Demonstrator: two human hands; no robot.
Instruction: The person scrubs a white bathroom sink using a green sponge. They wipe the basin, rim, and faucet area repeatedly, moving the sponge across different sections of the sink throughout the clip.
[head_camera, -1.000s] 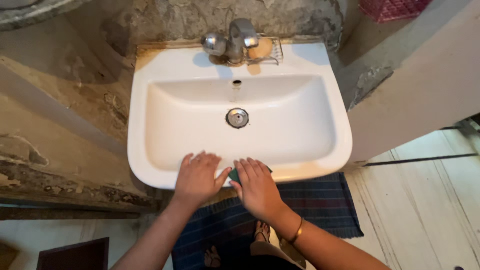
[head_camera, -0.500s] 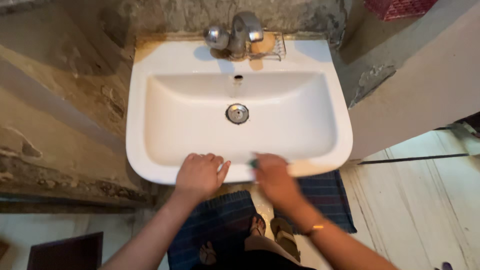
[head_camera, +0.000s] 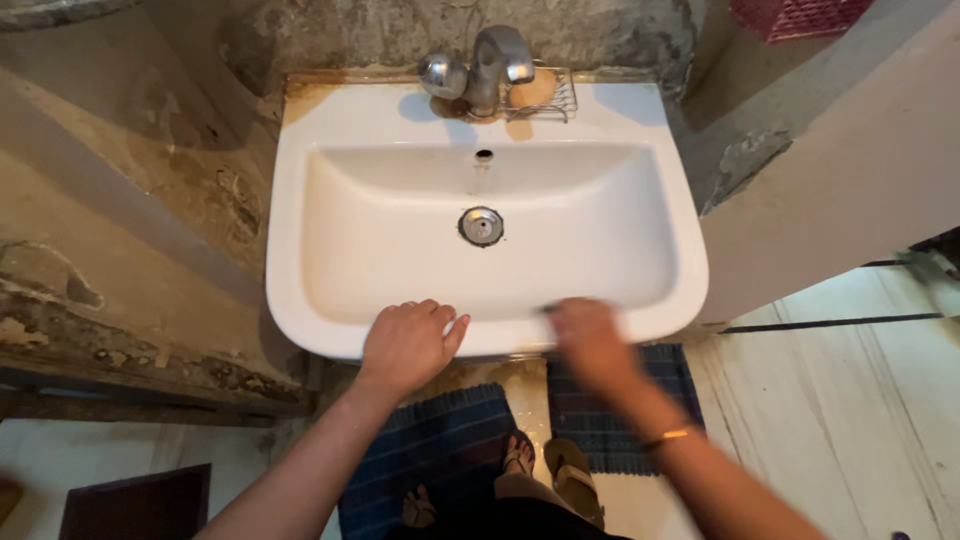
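The white sink (head_camera: 300, 120) fills the middle of the frame, and its bowl looks clean and bright, with no dirt to see around the round metal drain (head_camera: 481, 226). The back ledge near the tap (head_camera: 495, 60) at the top has brown stains, so that part looks not done yet. The work right now is on the front rim, low in the frame. The left hand (head_camera: 405, 345) rests flat on the front rim, a bit left of the middle, with its fingers (head_camera: 425, 315) spread loose over the edge and holding nothing. The right hand (head_camera: 592, 342) is on the same rim, just right of the middle, and it is all blurry. A tiny dark bit peeks out at its fingertips (head_camera: 565, 310), touching the rim, maybe a scrub pad, but it is too blurry to be sure what it is. I cannot tell if that hand is gripping or loose. A wire soap dish (head_camera: 548, 95) sits beside the tap. A dark blue mat (head_camera: 450, 440) lies on the floor below.
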